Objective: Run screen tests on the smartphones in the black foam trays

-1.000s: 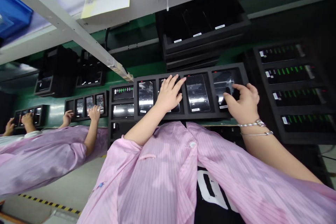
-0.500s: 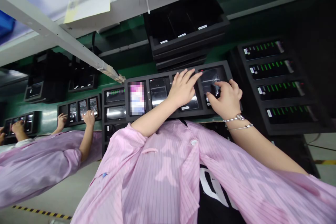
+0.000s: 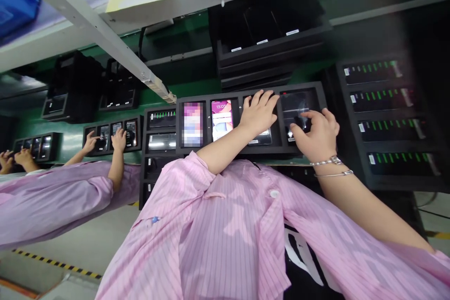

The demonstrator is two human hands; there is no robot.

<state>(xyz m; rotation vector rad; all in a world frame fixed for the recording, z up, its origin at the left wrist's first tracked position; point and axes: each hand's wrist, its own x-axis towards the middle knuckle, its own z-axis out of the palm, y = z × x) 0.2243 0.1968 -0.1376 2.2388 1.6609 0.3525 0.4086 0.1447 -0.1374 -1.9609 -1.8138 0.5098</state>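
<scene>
A black tray [image 3: 319,95] with phones in separate slots lies in front of me. The leftmost phone [image 3: 192,124] has a lit, blurred-out screen, and the phone beside it [image 3: 221,115] glows pink and shows 13:05. My left hand [image 3: 258,113] rests with spread fingers over the third phone [image 3: 262,138], hiding most of it. Over the dark rightmost phone [image 3: 293,107] is my right hand [image 3: 315,133], thumb and index finger apart, other fingers partly curled. Its fingertips are at the screen; I cannot tell whether they press it.
Trays of phones with green-striped screens [image 3: 390,117] stand at right. Stacked black trays [image 3: 270,33] sit behind mine. Another phone tray [image 3: 143,168] adjoins at left. A white metal post [image 3: 123,51] slants down from the shelf. A co-worker's hands [image 3: 118,140] are at a further tray [image 3: 111,150].
The second phone's screen has turned from dark to lit. My view has shifted, so the scene sits differently in frame. Both my hands stay over the same phones.
</scene>
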